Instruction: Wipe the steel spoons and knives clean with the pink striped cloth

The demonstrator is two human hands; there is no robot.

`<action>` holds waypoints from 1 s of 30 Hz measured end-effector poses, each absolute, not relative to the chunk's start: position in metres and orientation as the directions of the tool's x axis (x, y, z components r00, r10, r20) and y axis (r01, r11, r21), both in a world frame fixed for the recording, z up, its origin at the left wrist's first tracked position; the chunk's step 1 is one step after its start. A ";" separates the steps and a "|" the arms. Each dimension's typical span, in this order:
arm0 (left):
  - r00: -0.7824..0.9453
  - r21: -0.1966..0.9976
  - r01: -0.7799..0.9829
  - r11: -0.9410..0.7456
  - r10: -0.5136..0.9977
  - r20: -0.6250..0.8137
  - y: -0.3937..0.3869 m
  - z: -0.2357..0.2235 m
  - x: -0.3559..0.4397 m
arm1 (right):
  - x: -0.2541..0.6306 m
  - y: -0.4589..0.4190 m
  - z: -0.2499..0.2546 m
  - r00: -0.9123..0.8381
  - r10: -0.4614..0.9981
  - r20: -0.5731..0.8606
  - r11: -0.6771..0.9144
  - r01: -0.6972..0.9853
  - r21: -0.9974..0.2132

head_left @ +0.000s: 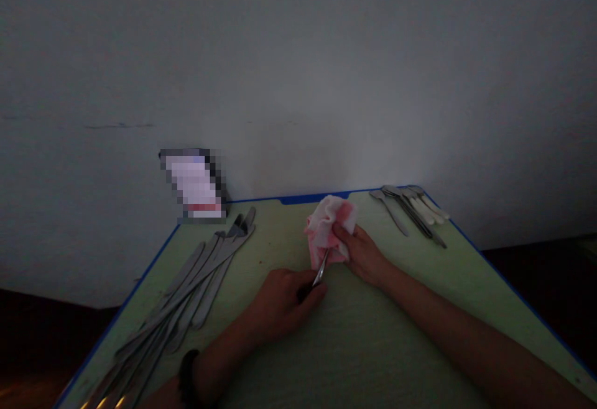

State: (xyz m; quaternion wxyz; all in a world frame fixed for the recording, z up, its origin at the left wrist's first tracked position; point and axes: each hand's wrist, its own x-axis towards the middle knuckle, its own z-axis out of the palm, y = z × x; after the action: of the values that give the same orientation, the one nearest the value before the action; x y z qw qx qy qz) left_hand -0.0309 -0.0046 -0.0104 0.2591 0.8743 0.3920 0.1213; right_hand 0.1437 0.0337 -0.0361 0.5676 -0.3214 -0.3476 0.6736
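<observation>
My left hand point(289, 300), with a dark band at its wrist, is closed around the handle of a shiny metal utensil point(321, 269). The far end of that utensil is hidden inside a pink and white cloth point(330, 219), so its kind does not show. My right hand point(361, 250) grips the cloth, thumb on top, wrapped about the utensil's end. Both hands are over the middle of the green table point(373, 347).
On the left lies a pile of metal table knives point(196, 284). Several spoons point(410, 210), some white-handled, lie at the back right. A blurred phone-like device point(193, 185) leans against the wall point(298, 86) at the back left corner. The table has a blue edge.
</observation>
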 end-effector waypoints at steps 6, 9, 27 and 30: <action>0.722 0.595 0.554 -0.583 0.692 0.005 -0.007 -0.012 -0.034 | 0.142 0.037 -0.037 -0.012 0.995 -0.101 -0.090 -0.556 -0.826; 0.716 0.642 0.533 -0.551 0.698 0.004 -0.007 -0.012 -0.034 | 0.142 0.032 -0.035 0.015 1.000 -0.017 -0.010 -0.362 -0.932; 0.524 0.800 0.497 -0.337 0.851 0.033 -0.006 -0.011 -0.031 | 0.122 0.031 -0.031 0.272 0.959 0.079 0.106 -0.086 -0.991; 0.490 0.805 0.505 -0.311 0.871 0.029 -0.006 -0.011 -0.031 | 0.122 0.033 -0.027 0.264 0.951 0.161 0.179 -0.045 -0.983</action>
State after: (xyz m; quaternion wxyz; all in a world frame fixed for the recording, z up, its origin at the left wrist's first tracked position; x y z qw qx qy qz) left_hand -0.0313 -0.0056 -0.0106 0.3830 0.7734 0.4449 0.2392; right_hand 0.1221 0.0325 -0.0266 0.6191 -0.4988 -0.4542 0.4020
